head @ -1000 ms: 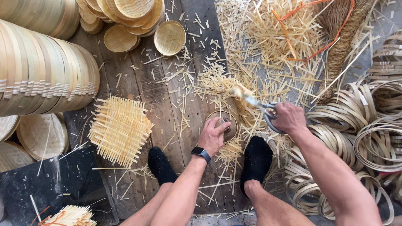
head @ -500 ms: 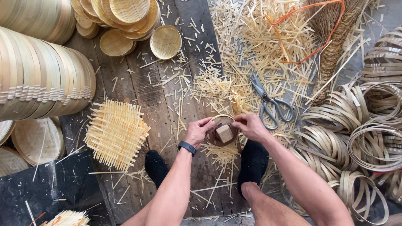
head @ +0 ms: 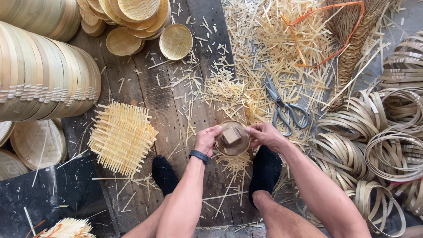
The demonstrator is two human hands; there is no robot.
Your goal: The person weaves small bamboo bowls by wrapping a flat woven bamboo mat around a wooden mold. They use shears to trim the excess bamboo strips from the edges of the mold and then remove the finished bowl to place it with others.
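Plank floor [head: 145,94] strewn with bamboo scraps. Your left hand [head: 207,139] and right hand [head: 264,134] clamp round wooden mold [head: 232,139] between feet. Scissors [head: 284,108] just beside, woven mat [head: 121,136] left.

Two bare hands, the left hand [head: 207,139] and the right hand [head: 264,134], are gripping one round wooden disc with a square block on top [head: 232,139]. One pair of grey metal scissors [head: 282,105] is lying just beyond the right hand. One square woven mat of pale bamboo strips [head: 121,137] is resting left of the left hand. One straw broom bound with orange cord [head: 352,44] is lying far beyond the right hand. Two black socks [head: 164,174] are showing below the hands. The coiled bamboo hoops [head: 387,145] right of the right hand are overlapping too much to count.
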